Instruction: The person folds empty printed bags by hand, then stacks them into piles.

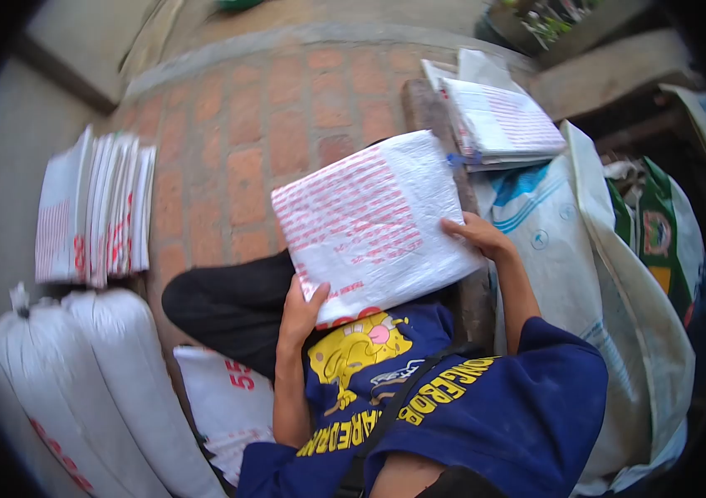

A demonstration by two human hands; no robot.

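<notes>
A folded white woven plastic sack (386,216) with red printed lines is held up over my lap, tilted, its printed face toward me. At its lower left corner my left hand (303,309) grips the edge, thumb on top and fingers hidden underneath. My right hand (486,236) pinches the right edge, thumb on the face and the other fingers behind. The far edge of the sack reaches out over the brick floor.
A row of folded sacks (95,207) stands at the left above white bundled rolls (100,382). More folded sacks (502,120) lie at the upper right, near a wooden beam (432,108). Large bags (569,249) fill the right side. Another sack (224,390) lies beside my left forearm.
</notes>
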